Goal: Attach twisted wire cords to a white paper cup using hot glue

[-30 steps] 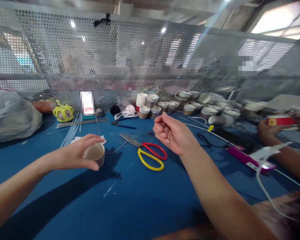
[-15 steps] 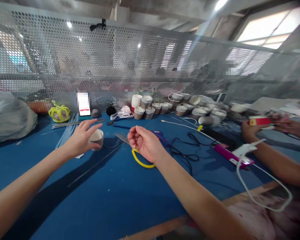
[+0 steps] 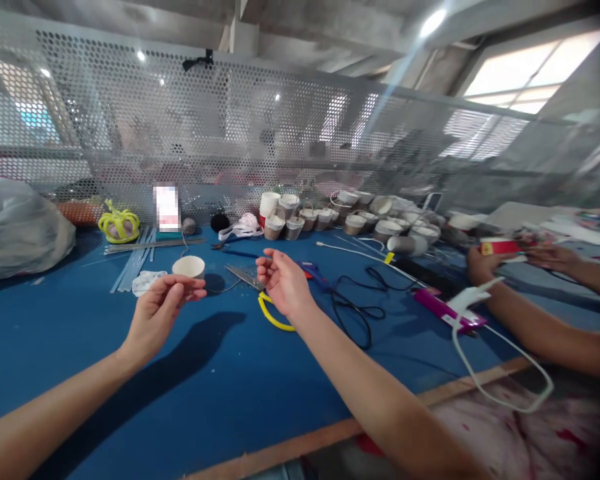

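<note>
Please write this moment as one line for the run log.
left hand: before white cup, contact unclear | right hand: half-curled, overlapping scissors in view | other cups: grouped near mesh panel

Cup: on your table, beyond your left hand
Scissors: right of the cup
Bag: at your far left
Phone: behind the cup, before the mesh
Pots: right of the phone

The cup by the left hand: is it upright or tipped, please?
Upright: the cup stands behind the left hand, its open rim facing up.
</note>
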`<control>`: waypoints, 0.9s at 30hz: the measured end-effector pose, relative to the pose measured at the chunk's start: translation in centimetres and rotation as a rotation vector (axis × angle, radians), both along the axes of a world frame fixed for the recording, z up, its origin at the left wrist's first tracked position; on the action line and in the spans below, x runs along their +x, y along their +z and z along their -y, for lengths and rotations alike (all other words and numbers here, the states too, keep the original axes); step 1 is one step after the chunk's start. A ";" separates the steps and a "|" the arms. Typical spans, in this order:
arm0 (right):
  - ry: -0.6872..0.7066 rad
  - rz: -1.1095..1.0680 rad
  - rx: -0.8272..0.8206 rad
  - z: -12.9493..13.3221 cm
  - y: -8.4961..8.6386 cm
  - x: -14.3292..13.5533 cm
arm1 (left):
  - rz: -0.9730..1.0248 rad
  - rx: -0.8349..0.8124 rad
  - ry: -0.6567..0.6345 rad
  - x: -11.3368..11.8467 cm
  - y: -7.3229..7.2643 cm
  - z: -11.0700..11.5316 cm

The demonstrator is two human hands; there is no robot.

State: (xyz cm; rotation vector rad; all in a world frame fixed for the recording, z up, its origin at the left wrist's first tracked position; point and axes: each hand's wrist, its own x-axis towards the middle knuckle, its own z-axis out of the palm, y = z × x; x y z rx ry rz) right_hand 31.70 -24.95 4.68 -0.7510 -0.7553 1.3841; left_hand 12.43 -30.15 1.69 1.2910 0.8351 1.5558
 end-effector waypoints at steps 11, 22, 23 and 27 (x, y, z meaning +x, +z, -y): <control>0.054 0.251 0.101 2.1 -2.0 -0.2 | 0.010 -0.321 -0.173 1.0 -2.9 0.4; 0.131 0.454 0.242 2.4 -2.7 -0.1 | -0.093 -0.327 -0.227 1.4 -3.6 -0.1; 0.131 0.482 0.255 2.5 -2.6 -0.2 | -0.116 -0.321 -0.223 1.4 -3.7 -0.1; 0.141 0.556 0.284 2.5 -2.1 -1.0 | -0.240 -0.266 -0.236 1.0 -3.6 0.0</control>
